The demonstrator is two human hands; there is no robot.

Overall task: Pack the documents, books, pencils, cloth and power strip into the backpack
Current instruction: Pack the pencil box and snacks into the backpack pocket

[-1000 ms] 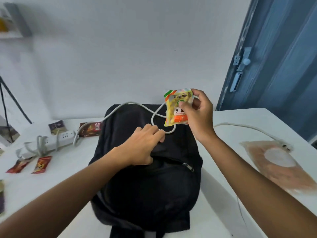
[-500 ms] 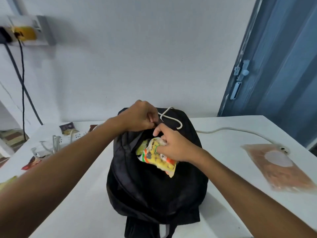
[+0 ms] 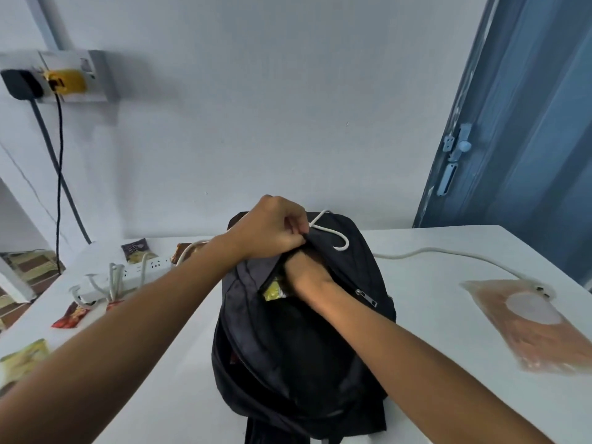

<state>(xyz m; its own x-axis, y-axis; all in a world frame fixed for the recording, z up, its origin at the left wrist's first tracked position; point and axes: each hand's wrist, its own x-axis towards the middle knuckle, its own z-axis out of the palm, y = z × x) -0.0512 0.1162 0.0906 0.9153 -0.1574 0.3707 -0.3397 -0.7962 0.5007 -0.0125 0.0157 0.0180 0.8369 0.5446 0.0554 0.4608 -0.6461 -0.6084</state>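
A black backpack (image 3: 298, 341) stands on the white table (image 3: 432, 395) in front of me. My left hand (image 3: 272, 229) grips the top edge of its front pocket and pulls it open. My right hand (image 3: 302, 267) is pushed into that pocket up to the wrist, so its fingers are hidden. A corner of the yellow snack packet (image 3: 274, 291) shows in the pocket beside my wrist. The white power strip (image 3: 128, 277) lies on the table to the left. Its white cord (image 3: 333, 233) loops over the backpack top and trails right.
Small snack packets (image 3: 72, 315) lie left of the backpack, and another packet (image 3: 22, 360) sits at the left edge. A clear bag of brown contents (image 3: 538, 328) lies on the right. A wall socket (image 3: 61, 78) with plugs hangs upper left. A blue door (image 3: 528, 123) stands right.
My right hand has carried the yellow snack packet down from above the backpack into the front pocket. My left hand has moved up to the pocket's top edge.
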